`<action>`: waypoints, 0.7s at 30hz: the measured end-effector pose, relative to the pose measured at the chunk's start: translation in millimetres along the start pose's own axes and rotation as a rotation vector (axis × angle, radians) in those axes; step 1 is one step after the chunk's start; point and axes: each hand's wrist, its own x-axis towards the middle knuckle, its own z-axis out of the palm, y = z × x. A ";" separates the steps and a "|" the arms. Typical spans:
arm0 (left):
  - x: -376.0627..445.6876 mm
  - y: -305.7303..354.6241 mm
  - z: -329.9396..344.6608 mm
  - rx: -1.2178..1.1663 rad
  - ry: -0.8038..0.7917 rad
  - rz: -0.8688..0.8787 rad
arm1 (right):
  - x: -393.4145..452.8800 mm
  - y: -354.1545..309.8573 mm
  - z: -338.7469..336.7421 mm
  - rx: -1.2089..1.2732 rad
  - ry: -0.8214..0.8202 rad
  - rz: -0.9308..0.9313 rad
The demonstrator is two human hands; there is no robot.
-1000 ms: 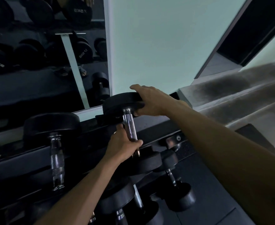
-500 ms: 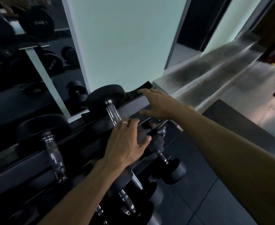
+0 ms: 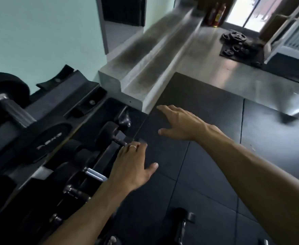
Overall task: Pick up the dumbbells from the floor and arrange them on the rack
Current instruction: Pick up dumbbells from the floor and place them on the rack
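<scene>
Both hands free, gripping nothing. Left hand (image 3: 132,167) spread flat, fingers straight, ring on one finger, hovering at the rack (image 3: 60,110) edge over the lower dumbbells; fingertips smeared by blur. Right hand (image 3: 182,123) likewise released, fingers splayed, held over the black mat (image 3: 207,156), well apart from any weight.

Top-tier dumbbell (image 3: 5,96) resting on the rack at far left, cut off by the frame edge, handle blurred. Lower dumbbells (image 3: 108,133) packed in shadow beneath, count impossible to tell, one bright handle partly hidden behind the left wrist. Floor dumbbell (image 3: 184,225) at the bottom edge, between the forearms, only part visible, dim and hard to read. Plates (image 3: 233,39) piled far off on the floor, small and blurred. Red cylinders (image 3: 217,15) by the doorway, too soft to identify.
</scene>
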 end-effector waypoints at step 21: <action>-8.0 86.1 358.1 0.200 -0.576 0.169 | -182.8 225.3 293.6 0.081 -0.224 0.398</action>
